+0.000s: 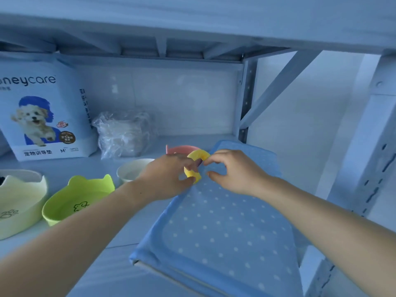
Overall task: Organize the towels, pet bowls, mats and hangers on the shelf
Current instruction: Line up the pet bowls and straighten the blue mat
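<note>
Over the far end of the blue dotted mat (225,221), the left hand (165,176) pinches a yellow curved piece (198,156) at its lower end. The right hand (233,172), fingers curled, touches its upper end; grip unclear.

We have one view only, a wide-angle camera worn on the head, facing forward and down into the shelf (70,166). It sits close: both forearms enter from the bottom edge, the left hand (169,176) and right hand (233,172) meet at a yellow ring (198,156) near mid-frame, and the upper shelf's underside (192,28) fills the top.
</note>
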The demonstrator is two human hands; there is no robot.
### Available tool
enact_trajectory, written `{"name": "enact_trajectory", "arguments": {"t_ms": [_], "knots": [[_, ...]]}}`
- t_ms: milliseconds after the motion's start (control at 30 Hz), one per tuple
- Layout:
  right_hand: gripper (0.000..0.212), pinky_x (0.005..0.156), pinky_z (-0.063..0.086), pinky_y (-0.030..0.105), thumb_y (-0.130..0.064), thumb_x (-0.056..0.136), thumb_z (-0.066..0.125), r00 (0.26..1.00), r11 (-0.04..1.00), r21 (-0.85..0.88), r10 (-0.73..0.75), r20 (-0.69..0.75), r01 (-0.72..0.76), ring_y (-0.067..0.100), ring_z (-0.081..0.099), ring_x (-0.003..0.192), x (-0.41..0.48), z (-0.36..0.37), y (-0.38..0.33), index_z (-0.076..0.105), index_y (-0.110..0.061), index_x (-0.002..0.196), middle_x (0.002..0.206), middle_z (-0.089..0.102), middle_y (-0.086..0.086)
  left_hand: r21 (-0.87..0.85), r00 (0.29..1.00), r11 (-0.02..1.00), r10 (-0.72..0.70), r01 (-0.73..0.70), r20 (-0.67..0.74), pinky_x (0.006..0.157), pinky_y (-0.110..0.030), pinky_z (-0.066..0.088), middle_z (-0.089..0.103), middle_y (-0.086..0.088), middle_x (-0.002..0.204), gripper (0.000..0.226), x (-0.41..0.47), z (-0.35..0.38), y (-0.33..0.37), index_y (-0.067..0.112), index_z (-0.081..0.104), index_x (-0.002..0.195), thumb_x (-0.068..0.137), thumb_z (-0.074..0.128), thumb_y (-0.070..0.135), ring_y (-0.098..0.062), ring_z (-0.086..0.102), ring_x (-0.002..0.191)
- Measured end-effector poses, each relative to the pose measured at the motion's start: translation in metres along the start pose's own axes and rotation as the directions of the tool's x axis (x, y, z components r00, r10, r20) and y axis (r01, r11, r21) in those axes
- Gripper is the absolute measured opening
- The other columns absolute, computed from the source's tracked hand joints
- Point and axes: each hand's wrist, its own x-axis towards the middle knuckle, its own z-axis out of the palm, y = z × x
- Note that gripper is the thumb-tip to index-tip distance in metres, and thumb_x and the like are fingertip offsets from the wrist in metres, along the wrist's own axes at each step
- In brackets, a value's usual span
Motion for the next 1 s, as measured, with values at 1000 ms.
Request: {"name": "enact_trajectory", "arguments": {"t_ms": [1000], "knots": [[0.025, 0.091, 0.041, 0.034, -0.019, 0.091, 0.051, 0.999, 0.976, -0.217, -0.015, -0.051, 0.004, 0.030, 0.051, 0.108, 0.264, 0.153, -0.061, 0.060, -0.008, 0.111, 0.120, 0.057, 0.007, 0.306, 0.956, 0.906, -0.266, 0.292, -0.125, 0.095, -0.042, 0.045, 0.044, 0.002, 0.137, 0.043, 0.076, -0.069, -0.265, 0.027, 0.045, 0.133, 0.091, 0.054, 0.032, -0.021, 0.039, 0.127]]}}
